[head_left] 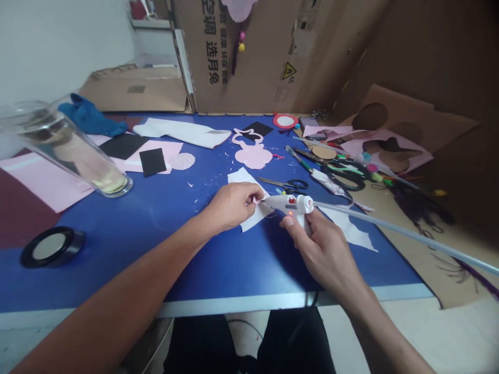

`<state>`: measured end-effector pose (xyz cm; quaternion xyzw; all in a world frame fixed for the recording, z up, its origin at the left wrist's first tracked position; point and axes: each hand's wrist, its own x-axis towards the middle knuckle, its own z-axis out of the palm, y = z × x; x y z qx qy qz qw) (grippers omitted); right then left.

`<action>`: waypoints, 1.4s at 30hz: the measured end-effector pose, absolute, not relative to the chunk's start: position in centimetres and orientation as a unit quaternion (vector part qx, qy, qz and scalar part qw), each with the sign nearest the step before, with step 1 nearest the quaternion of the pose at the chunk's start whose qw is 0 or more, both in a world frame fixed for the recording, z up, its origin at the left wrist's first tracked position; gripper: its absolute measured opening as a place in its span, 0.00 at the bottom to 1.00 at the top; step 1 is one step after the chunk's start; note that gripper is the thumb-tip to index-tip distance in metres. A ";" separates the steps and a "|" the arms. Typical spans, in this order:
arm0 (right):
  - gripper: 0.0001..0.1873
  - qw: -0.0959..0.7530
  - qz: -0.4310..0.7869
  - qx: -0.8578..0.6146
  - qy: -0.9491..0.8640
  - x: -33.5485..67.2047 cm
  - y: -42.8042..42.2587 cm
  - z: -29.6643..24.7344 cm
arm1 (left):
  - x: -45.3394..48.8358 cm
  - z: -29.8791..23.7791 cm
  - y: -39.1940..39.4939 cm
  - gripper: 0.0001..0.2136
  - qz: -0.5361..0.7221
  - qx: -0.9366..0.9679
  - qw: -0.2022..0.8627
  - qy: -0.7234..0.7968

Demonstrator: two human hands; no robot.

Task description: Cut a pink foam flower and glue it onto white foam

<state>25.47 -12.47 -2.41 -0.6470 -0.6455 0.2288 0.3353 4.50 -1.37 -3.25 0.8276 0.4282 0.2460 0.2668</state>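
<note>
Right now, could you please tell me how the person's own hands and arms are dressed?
Both the left hand and the right hand are ungloved. The left forearm and right forearm are bare, with no sleeve, watch or bracelet showing.

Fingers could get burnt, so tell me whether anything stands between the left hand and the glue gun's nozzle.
Nothing visible does: the nozzle sits close to the left hand, over the white sheet; contact is unclear.
</note>
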 end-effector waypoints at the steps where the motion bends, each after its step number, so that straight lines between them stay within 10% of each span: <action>1: 0.21 0.334 0.226 -0.646 -0.648 25.4 -12.5 -2.4 | 4.5 -3.3 -1.4 0.12 0.246 0.827 0.268 0.429; 42: 0.17 0.343 0.215 -0.655 -0.639 25.5 -12.4 -2.6 | 4.5 -3.0 -1.4 0.12 0.243 0.823 0.269 0.436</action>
